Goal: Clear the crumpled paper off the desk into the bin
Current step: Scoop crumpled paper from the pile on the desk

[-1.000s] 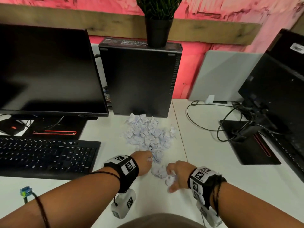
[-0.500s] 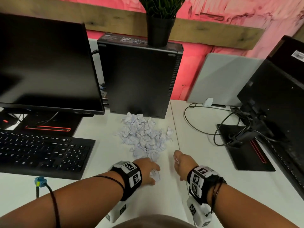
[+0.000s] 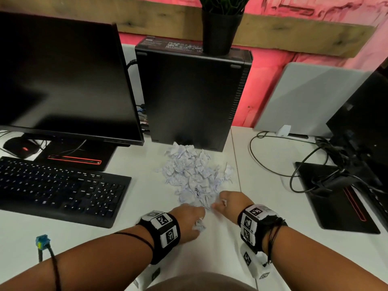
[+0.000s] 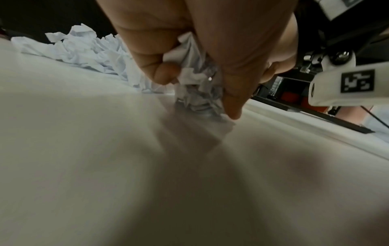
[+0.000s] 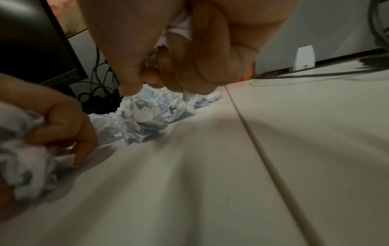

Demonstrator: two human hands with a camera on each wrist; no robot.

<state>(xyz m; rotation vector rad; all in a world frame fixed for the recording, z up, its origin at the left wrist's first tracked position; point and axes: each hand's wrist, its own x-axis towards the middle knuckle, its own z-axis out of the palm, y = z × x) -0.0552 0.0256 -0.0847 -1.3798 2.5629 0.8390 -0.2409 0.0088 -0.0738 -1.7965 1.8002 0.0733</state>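
A heap of crumpled white paper (image 3: pixel 195 173) lies on the white desk (image 3: pixel 270 185) in front of a black computer case. My left hand (image 3: pixel 190 218) sits at the heap's near edge, its fingers curled round a crumpled paper ball (image 4: pixel 195 86) that touches the desk. My right hand (image 3: pixel 230 203) is just right of it, clenched round a small scrap of paper (image 5: pixel 179 31) that shows between the fingers. In the right wrist view the heap (image 5: pixel 145 113) lies beyond the knuckles. No bin is in view.
A black keyboard (image 3: pixel 54 187) and monitor (image 3: pixel 63 80) stand at the left. The computer case (image 3: pixel 193 97) carries a potted plant (image 3: pixel 221 24). At the right are a second monitor's base (image 3: pixel 338 196) and loose cables (image 3: pixel 298 164). A seam (image 3: pixel 236 164) runs between two desk tops.
Both hands have moved forward to the heap's near edge. The right hand turned back towards the pile and the left hand now holds a larger wad of paper.
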